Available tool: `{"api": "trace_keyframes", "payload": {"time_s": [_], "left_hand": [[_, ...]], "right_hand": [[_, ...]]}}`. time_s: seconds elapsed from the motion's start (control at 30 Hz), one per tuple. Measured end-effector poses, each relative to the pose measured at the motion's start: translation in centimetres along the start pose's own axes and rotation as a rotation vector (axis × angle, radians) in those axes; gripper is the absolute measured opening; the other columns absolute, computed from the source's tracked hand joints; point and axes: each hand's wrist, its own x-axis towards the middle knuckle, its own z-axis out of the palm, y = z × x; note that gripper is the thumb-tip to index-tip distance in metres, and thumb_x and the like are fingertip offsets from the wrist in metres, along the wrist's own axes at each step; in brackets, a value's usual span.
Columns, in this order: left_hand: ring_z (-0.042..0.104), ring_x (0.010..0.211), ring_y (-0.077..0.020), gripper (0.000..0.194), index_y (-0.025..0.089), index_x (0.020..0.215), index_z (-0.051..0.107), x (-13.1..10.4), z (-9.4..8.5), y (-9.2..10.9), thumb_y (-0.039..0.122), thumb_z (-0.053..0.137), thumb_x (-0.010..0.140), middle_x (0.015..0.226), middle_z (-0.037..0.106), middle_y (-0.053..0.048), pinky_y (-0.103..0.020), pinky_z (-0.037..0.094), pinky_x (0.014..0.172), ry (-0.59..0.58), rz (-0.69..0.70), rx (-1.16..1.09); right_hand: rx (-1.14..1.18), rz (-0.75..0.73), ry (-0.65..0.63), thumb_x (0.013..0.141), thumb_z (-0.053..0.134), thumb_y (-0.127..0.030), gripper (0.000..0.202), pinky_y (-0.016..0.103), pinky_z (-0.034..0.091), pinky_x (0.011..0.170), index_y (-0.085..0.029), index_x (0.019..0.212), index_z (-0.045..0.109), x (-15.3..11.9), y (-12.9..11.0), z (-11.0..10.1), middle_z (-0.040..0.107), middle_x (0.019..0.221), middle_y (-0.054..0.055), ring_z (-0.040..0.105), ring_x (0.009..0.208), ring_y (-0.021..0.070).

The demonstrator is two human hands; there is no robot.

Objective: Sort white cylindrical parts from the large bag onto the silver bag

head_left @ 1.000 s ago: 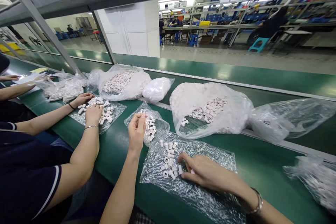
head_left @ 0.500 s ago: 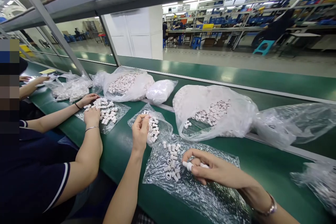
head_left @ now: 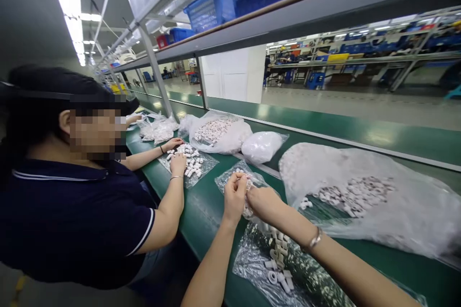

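Fingers [head_left: 233, 180] of the left hand [head_left: 235, 196] pinch, those of the right hand [head_left: 262, 202] hidden, their hold unclear, left of a large bag [head_left: 419, 206] and beyond a near plastic sheet [head_left: 248, 261], at a small bag [head_left: 260, 178] that, seemingly gripped, could slip and spill its white fittings [head_left: 247, 210].

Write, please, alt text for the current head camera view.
A person's left hand and right hand are close together at a small clear bag on a green workbench. White parts lie on clear plastic nearby; at the left, a co-worker touches a similar pile.
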Motion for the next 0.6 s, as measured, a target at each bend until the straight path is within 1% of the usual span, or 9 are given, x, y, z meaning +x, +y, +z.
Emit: {"api": "trace_keyframes", "payload": {"time_s": [0.07, 0.13, 0.17, 0.27, 0.37, 0.4, 0.47, 0.53, 0.6], "left_hand": [[0.026, 0.048, -0.0069, 0.031, 0.017, 0.085, 0.059, 0.3, -0.1, 0.0, 0.047, 0.06, 0.088, 0.056, 0.036, 0.007, -0.02, 0.022, 0.045, 0.03, 0.015, -0.011], [0.027, 0.048, -0.0069, 0.031, 0.017, 0.085, 0.058, 0.4, -0.2, 0.1, 0.047, 0.06, 0.088, 0.057, 0.037, 0.007, -0.02, 0.022, 0.045, 0.043, 0.021, -0.022], [0.026, 0.048, -0.0068, 0.03, 0.017, 0.085, 0.058, 0.3, -0.1, 0.1, 0.047, 0.06, 0.088, 0.057, 0.037, 0.007, -0.02, 0.021, 0.045, 0.039, 0.021, -0.024], [0.023, 0.046, -0.0065, 0.03, 0.017, 0.086, 0.06, 0.0, -0.1, 0.2, 0.047, 0.06, 0.088, 0.054, 0.031, 0.008, -0.021, 0.019, 0.043, 0.015, 0.004, -0.026], [0.019, 0.045, -0.0066, 0.03, 0.019, 0.086, 0.06, -0.3, -0.1, 0.2, 0.048, 0.062, 0.087, 0.053, 0.026, 0.009, -0.02, 0.016, 0.042, 0.012, -0.015, -0.032], [0.019, 0.045, -0.0067, 0.03, 0.019, 0.086, 0.059, -0.3, -0.1, 0.1, 0.049, 0.062, 0.087, 0.053, 0.025, 0.009, -0.02, 0.015, 0.042, 0.013, -0.019, -0.034], [0.018, 0.045, -0.0068, 0.03, 0.019, 0.086, 0.059, -0.3, 0.0, 0.0, 0.049, 0.062, 0.087, 0.053, 0.025, 0.009, -0.02, 0.015, 0.042, 0.004, -0.026, -0.034], [0.019, 0.046, -0.0069, 0.03, 0.019, 0.086, 0.059, -0.4, 0.0, 0.0, 0.049, 0.061, 0.087, 0.053, 0.025, 0.009, -0.02, 0.016, 0.043, -0.01, -0.029, -0.03], [0.018, 0.046, -0.0068, 0.029, 0.019, 0.085, 0.058, -0.5, 0.1, 0.0, 0.048, 0.061, 0.087, 0.053, 0.025, 0.009, -0.02, 0.016, 0.043, -0.021, -0.031, -0.023]], "right_hand": [[-0.031, -0.026, 0.015, 0.08, 0.055, -0.002, 0.019, 0.035, 0.052, 0.065, -0.009, 0.097, 0.062, 1.0, 0.2, -0.1, 0.068, 0.093, 0.018, 0.068, 0.079, 0.0283], [-0.032, -0.052, 0.052, 0.087, 0.051, -0.009, 0.023, 0.037, 0.053, 0.073, -0.011, 0.108, 0.059, 0.2, 0.3, -1.0, 0.066, 0.106, 0.018, 0.066, 0.094, 0.029], [-0.008, -0.067, 0.079, 0.091, 0.048, -0.014, 0.023, 0.036, 0.053, 0.073, -0.013, 0.112, 0.058, -0.8, 0.4, -1.6, 0.065, 0.109, 0.016, 0.065, 0.095, 0.028], [0.156, -0.063, 0.163, 0.101, 0.038, -0.031, 0.024, 0.032, 0.049, 0.062, -0.021, 0.111, 0.058, -4.9, 0.9, -3.8, 0.066, 0.106, 0.011, 0.065, 0.08, 0.0226], [0.315, 0.056, 0.176, 0.102, 0.039, -0.038, 0.025, 0.031, 0.046, 0.059, -0.025, 0.106, 0.06, -9.0, 2.1, -4.5, 0.068, 0.098, 0.008, 0.064, 0.071, 0.0202], [0.344, 0.1, 0.155, 0.101, 0.04, -0.039, 0.025, 0.031, 0.045, 0.058, -0.025, 0.105, 0.06, -10.2, 2.6, -4.2, 0.068, 0.097, 0.007, 0.064, 0.07, 0.0202], [0.367, 0.158, 0.089, 0.101, 0.041, -0.039, 0.023, 0.031, 0.045, 0.058, -0.025, 0.104, 0.06, -12.1, 3.6, -2.8, 0.069, 0.096, 0.007, 0.064, 0.069, 0.0205], [0.344, 0.179, 0.035, 0.101, 0.04, -0.036, 0.023, 0.031, 0.044, 0.058, -0.024, 0.105, 0.059, -13.6, 4.3, -0.7, 0.068, 0.099, 0.007, 0.063, 0.067, 0.0201], [0.292, 0.188, 0.027, 0.1, 0.039, -0.033, 0.024, 0.032, 0.045, 0.059, -0.023, 0.111, 0.057, -14.5, 4.7, 1.5, 0.065, 0.105, 0.009, 0.062, 0.067, 0.0198]]}}
